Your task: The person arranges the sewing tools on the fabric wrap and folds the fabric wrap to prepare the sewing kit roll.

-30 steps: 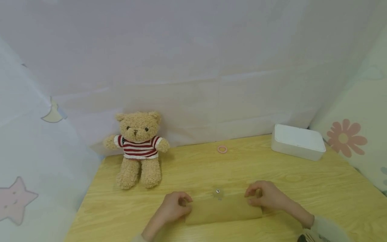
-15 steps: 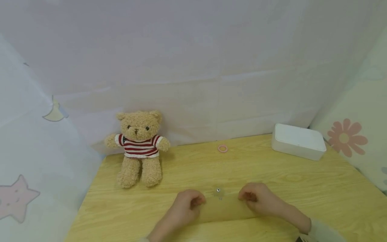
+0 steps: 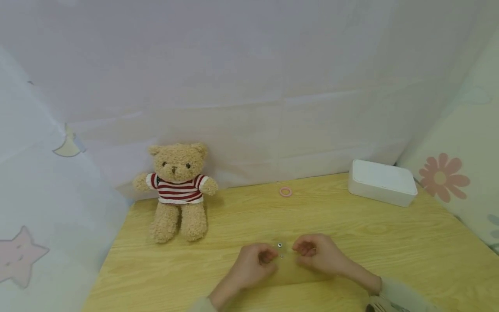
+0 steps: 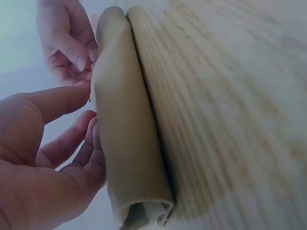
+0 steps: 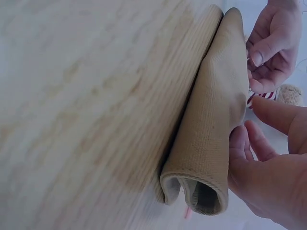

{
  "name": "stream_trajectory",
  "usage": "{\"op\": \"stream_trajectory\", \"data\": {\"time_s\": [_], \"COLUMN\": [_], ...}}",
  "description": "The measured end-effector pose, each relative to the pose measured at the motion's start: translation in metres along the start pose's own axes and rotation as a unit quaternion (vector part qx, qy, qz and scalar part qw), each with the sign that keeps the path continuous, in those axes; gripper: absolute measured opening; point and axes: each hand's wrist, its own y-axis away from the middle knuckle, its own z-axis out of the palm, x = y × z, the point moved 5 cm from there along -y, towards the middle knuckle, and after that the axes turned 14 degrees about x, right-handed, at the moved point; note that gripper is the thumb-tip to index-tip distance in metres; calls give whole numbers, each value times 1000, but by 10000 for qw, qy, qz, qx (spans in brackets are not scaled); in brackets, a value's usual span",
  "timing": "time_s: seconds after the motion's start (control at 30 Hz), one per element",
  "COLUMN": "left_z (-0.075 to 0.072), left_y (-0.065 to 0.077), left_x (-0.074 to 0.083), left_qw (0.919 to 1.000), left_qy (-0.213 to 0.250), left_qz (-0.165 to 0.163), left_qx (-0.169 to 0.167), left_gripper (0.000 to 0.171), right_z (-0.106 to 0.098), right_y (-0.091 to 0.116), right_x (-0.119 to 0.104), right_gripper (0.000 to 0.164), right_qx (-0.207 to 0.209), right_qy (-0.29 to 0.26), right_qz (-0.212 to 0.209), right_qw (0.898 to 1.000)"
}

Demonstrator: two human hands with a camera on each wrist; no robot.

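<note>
A tan cloth pouch-like piece [image 3: 290, 276], folded into a flat roll, lies on the table in front of me. From its far edge a small tab sticks out with a metal snap [image 3: 280, 245]; a second, smaller snap part [image 3: 282, 256] sits just below on the cloth. My left hand [image 3: 254, 266] rests at the roll's far edge left of the snaps, fingers loosely bent, fingertips on the cloth. Opposite it, my right hand [image 3: 320, 255] touches the edge right of the snaps, its forefinger lifted near the tab. In the right wrist view the folded cloth [image 5: 211, 124] shows a hollow end.
A teddy bear [image 3: 178, 190] in a red-and-white striped shirt sits at the back left against the wall cloth. Behind the roll lies a pink ring [image 3: 286, 191]. At the back right stands a white lidded box [image 3: 382, 183], all on the wooden table [image 3: 234, 216].
Both hands have slid inward along the roll from its two ends to either side of the snap tab. The roll itself stays about where it was.
</note>
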Motion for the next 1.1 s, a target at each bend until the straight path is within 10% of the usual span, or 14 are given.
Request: {"op": "stream_trajectory", "data": {"time_s": [0.83,1.1], "left_z": [5,11], "left_y": [-20,-24], "left_x": [-22,-20], "left_qw": [9818,9775], "left_qy": [464,684], "left_qz": [-1815,-1919], "left_qx": [-325,-540], "left_gripper": [43,43], "right_z": [5,11], "right_y": [-17,-18], "right_x": [5,1], "right_gripper": [19,23], "right_qx": [-316,-283], "right_qy": [256,504], "right_qz": [394,182], "right_qw": [9984,9982]}}
